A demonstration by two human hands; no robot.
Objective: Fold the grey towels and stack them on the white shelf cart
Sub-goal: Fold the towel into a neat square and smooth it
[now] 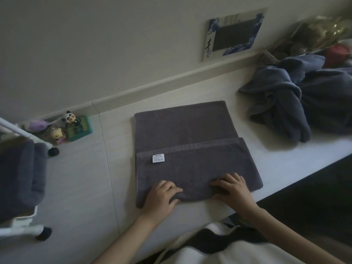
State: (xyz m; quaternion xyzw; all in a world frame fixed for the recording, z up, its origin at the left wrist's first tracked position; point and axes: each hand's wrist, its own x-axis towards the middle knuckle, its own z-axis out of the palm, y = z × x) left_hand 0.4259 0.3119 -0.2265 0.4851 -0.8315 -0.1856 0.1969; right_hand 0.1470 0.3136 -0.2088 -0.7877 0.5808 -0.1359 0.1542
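A grey towel [182, 130] lies flat on the pale tabletop [80, 183], its near part folded over and showing a small white label [158, 158]. My left hand [162, 195] grips the towel's near folded edge, thumb under and fingers on top. My right hand [232, 189] holds the same edge a little to the right. A heap of unfolded grey towels [293, 100] sits at the right. The white shelf cart [21, 134] stands at the left edge with folded grey towels [21, 174] on it.
Small toy figures and a green tray [76, 126] sit by the wall at the back left. A framed picture [234, 33] leans on the wall. Clutter and a red object [337, 50] lie at the far right. The table's front edge [304, 180] runs down right.
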